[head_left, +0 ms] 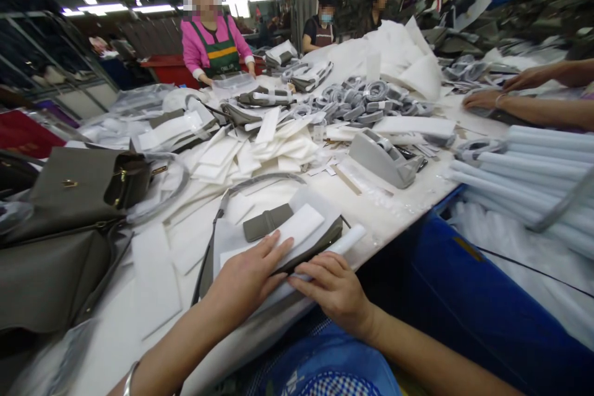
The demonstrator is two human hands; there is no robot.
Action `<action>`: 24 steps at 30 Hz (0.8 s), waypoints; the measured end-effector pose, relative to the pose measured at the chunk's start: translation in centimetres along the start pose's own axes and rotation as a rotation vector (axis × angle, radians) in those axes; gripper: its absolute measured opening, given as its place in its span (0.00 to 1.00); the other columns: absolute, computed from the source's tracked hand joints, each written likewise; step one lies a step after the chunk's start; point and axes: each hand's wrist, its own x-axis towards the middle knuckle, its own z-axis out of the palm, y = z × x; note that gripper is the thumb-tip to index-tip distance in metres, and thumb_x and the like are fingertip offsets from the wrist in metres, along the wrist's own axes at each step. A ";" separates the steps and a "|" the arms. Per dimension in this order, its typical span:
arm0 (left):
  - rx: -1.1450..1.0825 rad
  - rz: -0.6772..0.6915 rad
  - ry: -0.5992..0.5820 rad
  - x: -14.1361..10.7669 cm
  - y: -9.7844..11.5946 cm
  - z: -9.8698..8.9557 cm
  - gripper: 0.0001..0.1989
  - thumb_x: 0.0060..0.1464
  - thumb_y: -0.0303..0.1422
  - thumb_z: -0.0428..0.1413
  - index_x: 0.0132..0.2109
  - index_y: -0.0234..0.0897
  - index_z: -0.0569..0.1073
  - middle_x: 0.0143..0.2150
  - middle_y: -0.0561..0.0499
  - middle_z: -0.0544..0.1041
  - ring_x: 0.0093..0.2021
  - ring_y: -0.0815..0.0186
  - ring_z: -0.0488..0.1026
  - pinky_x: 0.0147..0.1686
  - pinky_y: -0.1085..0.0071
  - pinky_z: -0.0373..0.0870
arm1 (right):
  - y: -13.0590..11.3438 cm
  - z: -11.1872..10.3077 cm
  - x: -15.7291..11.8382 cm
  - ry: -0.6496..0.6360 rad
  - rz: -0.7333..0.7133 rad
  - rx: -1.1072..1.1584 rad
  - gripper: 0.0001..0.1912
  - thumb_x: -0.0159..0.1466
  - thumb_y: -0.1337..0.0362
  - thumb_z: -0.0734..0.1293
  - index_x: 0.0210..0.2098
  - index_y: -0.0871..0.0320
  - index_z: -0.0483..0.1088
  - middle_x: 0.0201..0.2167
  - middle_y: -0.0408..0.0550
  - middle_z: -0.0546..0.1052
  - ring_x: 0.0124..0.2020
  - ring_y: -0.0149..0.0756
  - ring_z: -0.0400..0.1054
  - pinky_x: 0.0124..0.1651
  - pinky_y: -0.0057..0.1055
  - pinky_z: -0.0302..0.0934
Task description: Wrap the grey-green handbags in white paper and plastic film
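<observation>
A grey-brown handbag lies on the worktable in front of me, with white foam sheet over it. My left hand rests on the bag and a white foam strip, its fingers stretched out. Along the bag's near edge runs a white foam tube. My right hand closes its fingers over this tube, against the bag. A small grey-brown flap piece sits beyond my left fingertips. The bag's strap loops away on the far side, in a clear sleeve.
Loose white foam pieces and coiled wrapped straps cover the table beyond. Finished-looking handbags stand at left. A blue bin holds foam tubes at right. Co-workers stand opposite; another person's hands work at right.
</observation>
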 end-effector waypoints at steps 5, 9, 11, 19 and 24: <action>-0.036 0.024 0.026 -0.8 -0.1 -0.4 0.31 0.62 0.33 0.55 0.70 0.44 0.58 0.71 0.44 0.60 0.66 0.59 0.65 0.58 0.65 0.71 | -0.6 2.8 0.5 0.077 0.058 0.012 0.13 0.70 0.68 0.65 0.50 0.46 0.75 0.33 0.39 0.80 0.34 0.32 0.69 0.42 0.36 0.61; -0.051 0.029 0.066 -1.5 0.4 0.6 0.39 0.56 0.32 0.59 0.72 0.43 0.52 0.73 0.44 0.54 0.69 0.56 0.60 0.62 0.62 0.67 | -0.4 3.7 0.1 0.046 0.066 0.127 0.13 0.70 0.67 0.64 0.52 0.50 0.75 0.35 0.43 0.81 0.35 0.34 0.72 0.38 0.36 0.64; -0.001 -0.010 0.107 -1.5 1.0 1.8 0.40 0.56 0.28 0.57 0.72 0.42 0.51 0.74 0.43 0.51 0.70 0.54 0.57 0.64 0.58 0.66 | -0.4 3.1 0.2 0.023 0.071 0.202 0.15 0.70 0.69 0.62 0.53 0.53 0.74 0.39 0.45 0.82 0.38 0.36 0.74 0.39 0.36 0.67; 0.144 -0.138 0.170 -1.6 3.6 4.1 0.38 0.58 0.16 0.45 0.73 0.42 0.50 0.74 0.42 0.48 0.72 0.53 0.51 0.66 0.53 0.60 | 4.0 -4.4 2.6 -0.228 -0.160 0.037 0.26 0.70 0.70 0.62 0.67 0.53 0.61 0.59 0.48 0.74 0.63 0.43 0.65 0.70 0.52 0.51; 0.154 -0.155 0.195 -1.8 3.7 4.6 0.33 0.63 0.20 0.46 0.71 0.46 0.53 0.74 0.45 0.51 0.73 0.54 0.49 0.68 0.53 0.58 | 8.3 -2.3 1.6 -0.288 -0.159 0.022 0.30 0.70 0.70 0.62 0.70 0.47 0.55 0.62 0.46 0.71 0.63 0.42 0.65 0.69 0.48 0.53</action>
